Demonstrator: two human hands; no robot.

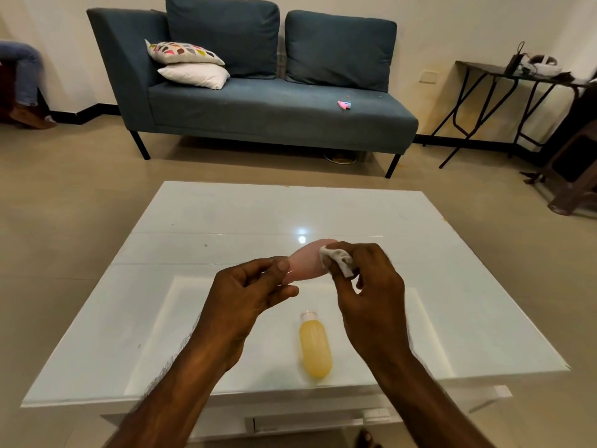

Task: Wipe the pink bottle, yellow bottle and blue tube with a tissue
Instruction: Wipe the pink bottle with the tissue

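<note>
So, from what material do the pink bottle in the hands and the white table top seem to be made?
The soft-looking pink bottle seems matte plastic or silicone: it shows no glare, though blur leaves this open. The glossy white table top looks like glass or lacquered board: it mirrors a lamp as a sharp bright spot.

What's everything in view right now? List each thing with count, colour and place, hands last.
pink bottle: 1, pink, held above the table between both hands
tissue: 1, white, pressed on the pink bottle
yellow bottle: 1, yellow with pale cap, lying on the table near its front edge
table: 1, glossy white, centre
sofa: 1, blue-grey, against the far wall
cushions: 2, patterned on plain white, sofa's left end
side table: 1, dark, far right
left hand: 1, gripping the bottle
right hand: 1, holding the tissue
</note>
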